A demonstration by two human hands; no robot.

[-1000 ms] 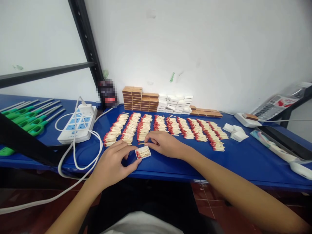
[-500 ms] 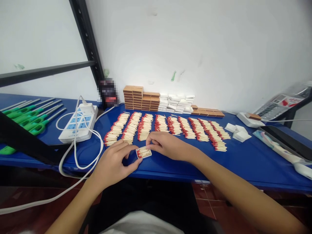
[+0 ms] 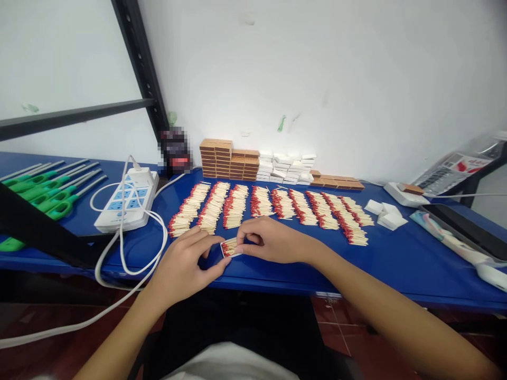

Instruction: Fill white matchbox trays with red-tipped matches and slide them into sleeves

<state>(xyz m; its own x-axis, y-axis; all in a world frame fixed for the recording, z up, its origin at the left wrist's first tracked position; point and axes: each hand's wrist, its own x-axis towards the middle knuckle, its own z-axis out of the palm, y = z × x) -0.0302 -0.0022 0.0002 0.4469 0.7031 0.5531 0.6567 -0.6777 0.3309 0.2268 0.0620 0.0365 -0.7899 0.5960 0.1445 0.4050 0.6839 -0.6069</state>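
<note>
A small white matchbox tray [image 3: 222,252] lies on the blue tabletop near its front edge. Red-tipped matches [image 3: 229,247] fill it, with their heads toward the left. My left hand [image 3: 186,268] holds the tray's left end between thumb and index finger. From the other side, my right hand [image 3: 271,240] is closed in a pinch at the matches' pale ends, its thumb covering the tray's right end. Just behind my hands, several slanting rows of loose matches [image 3: 235,207] spread across the table.
Behind the rows stand stacked brown matchbox sleeves [image 3: 229,163] and white trays [image 3: 287,169]. More white trays [image 3: 386,215] lie at right, near a black phone-like slab [image 3: 465,227]. A corded power strip [image 3: 129,203] and green-handled tools [image 3: 47,192] occupy the left, beside a black rack post [image 3: 144,63].
My right hand has shifted slightly left and down over the tray, and its thumb now covers more of the matches' pale ends. My left hand and the tray stay put.
</note>
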